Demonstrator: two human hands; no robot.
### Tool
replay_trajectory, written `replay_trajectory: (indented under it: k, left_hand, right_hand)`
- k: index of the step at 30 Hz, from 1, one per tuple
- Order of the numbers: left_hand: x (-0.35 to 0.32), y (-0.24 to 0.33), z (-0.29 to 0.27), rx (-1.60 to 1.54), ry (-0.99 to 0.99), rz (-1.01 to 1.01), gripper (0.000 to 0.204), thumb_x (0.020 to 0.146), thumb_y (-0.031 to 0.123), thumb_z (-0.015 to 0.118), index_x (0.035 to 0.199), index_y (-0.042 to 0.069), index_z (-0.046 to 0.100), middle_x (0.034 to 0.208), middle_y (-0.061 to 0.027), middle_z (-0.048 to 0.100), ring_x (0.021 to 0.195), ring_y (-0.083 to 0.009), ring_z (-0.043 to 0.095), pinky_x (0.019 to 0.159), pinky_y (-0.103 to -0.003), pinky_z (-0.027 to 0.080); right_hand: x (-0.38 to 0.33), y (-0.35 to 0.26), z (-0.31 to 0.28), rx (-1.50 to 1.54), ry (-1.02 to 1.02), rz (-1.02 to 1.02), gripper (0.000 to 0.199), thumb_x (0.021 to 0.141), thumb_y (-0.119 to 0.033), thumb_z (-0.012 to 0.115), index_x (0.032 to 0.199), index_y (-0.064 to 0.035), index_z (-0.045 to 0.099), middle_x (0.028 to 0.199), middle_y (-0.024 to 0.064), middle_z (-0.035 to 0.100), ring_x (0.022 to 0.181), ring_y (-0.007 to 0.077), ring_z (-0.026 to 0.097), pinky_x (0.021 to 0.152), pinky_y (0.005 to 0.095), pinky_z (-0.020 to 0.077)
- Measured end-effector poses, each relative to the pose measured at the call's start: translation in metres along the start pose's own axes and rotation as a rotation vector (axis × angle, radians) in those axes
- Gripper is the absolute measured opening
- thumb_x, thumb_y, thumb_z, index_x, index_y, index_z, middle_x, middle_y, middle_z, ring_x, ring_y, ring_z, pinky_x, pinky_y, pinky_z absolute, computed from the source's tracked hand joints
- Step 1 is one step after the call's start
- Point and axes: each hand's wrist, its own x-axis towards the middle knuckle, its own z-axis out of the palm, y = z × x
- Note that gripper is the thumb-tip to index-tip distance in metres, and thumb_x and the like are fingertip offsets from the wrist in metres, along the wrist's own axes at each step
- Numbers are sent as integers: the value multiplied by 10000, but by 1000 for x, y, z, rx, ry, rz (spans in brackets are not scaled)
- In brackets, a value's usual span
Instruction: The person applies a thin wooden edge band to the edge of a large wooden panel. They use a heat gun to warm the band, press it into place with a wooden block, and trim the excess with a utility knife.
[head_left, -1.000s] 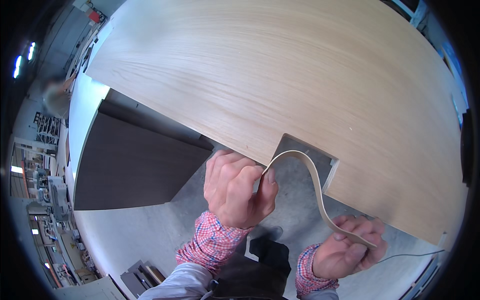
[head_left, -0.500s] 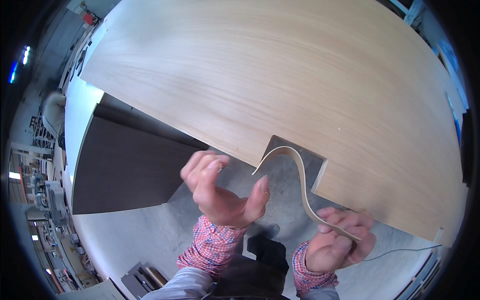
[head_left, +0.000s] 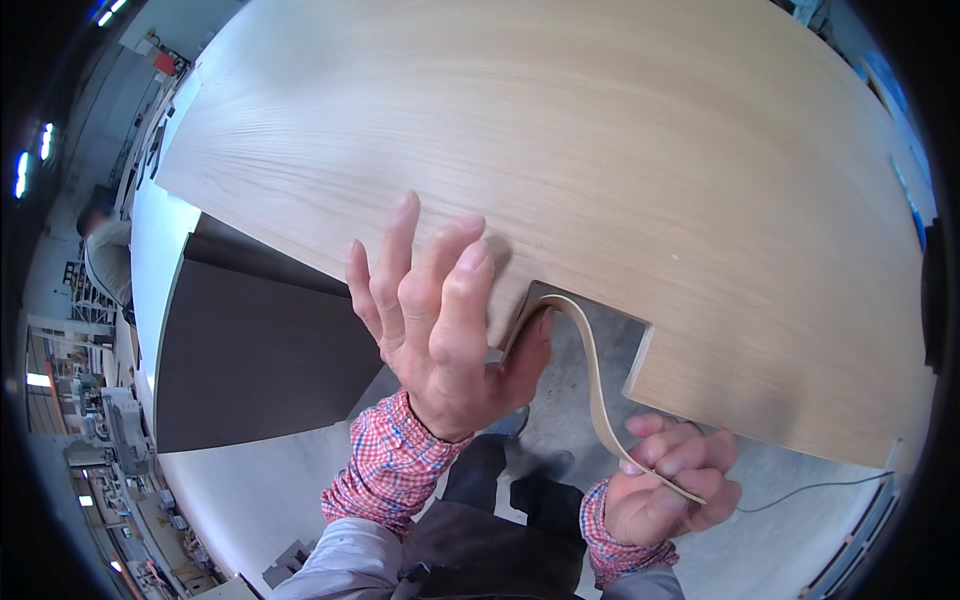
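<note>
1. At the left wall of the notch (head_left: 640,362) in the wooden board (head_left: 600,150), one end of the thin strip (head_left: 597,400) appears laid against the edge.
2. Left hand (head_left: 432,335): fingers spread wide over the board, the thumb seemingly pressing the strip.
3. Right hand (head_left: 675,475): fingers curled, pinching the other end.
4. Only that side looks covered; the strip's middle bows free, and the notch's right wall looks bare.

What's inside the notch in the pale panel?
Grey floor shows through the notch, with the curved strip and the thumb of the left hand at its left side. They hide most of its left wall.
</note>
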Motion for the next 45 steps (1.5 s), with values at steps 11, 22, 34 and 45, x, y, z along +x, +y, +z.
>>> replay_trajectory:
  k: [11,22,34,45]
  left_hand:
    - [-7,-1,6,51,36,70,575,982,268,643,1435,16,395,1272,-201,648,1325,-490,527,1162,-637,231]
    - [7,14,-20,-77,-120,-75,688,829,202,705,1425,-17,439,1258,-234,635,1286,-484,531,1102,-584,378]
    - [74,13,-38,-81,-584,-14,704,663,-41,638,1358,-13,532,1298,-239,574,1252,-479,527,1066,-535,440]
    - [75,10,-36,-145,-590,-46,683,662,-97,581,1341,-52,525,1286,-257,585,1244,-490,532,1118,-537,408]
  right_hand:
    - [-7,10,-3,-18,-84,-74,246,1026,-274,608,1007,-70,471,934,91,499,608,154,572,716,434,630]
    - [-12,17,-1,-36,-36,-93,346,1037,-379,604,993,-57,485,929,94,513,601,142,546,720,420,630]
    - [-14,9,2,-69,-106,53,229,1036,-260,574,1042,-56,470,916,110,513,641,215,576,737,487,604]
    - [-22,10,8,-61,58,107,184,1001,-156,626,946,-5,536,911,133,602,667,265,693,648,391,569]
